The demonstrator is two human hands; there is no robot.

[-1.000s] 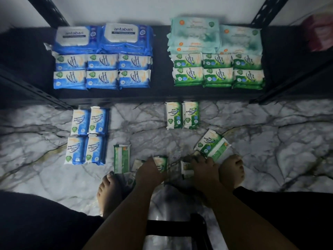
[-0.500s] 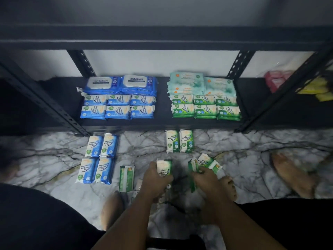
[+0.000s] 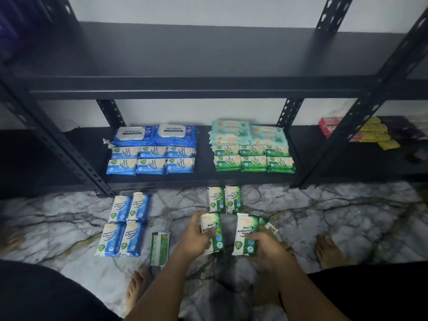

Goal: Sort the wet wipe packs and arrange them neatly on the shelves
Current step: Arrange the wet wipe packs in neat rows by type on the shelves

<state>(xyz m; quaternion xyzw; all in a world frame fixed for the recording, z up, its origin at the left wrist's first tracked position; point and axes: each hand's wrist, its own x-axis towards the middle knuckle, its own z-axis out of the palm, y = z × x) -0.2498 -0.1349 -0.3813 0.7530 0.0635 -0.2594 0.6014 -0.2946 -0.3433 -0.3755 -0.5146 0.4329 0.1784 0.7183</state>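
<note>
1. A green pack (image 3: 214,230) was gripped in the left hand (image 3: 196,237) and a second green pack (image 3: 246,235) in the right hand (image 3: 266,249). Each hand's fingers were curled round its own pack, and the two hands were held apart, side by side.
2. Both packs were held low over the floor (image 3: 324,216), in front of the right half of the lower shelf (image 3: 203,179) (labels up, short ends toward it). Whether they rested on the floor could not be told.
3. Closer to the lower shelf, a pair of green packs (image 3: 223,199) was laid side by side. Four blue packs (image 3: 126,224) were grouped before its left half, and a stray green pack (image 3: 159,247) lay beside them.
4. On the lower shelf itself, blue rows (image 3: 151,159) were stacked to the left and green rows (image 3: 253,159) to the right.
5. The step in hand was judged to be the sorting of loose green packs by colour. The next move would call for both packs to be set down squarely in line with the pair, and for the stray to be collected afterwards.
</note>
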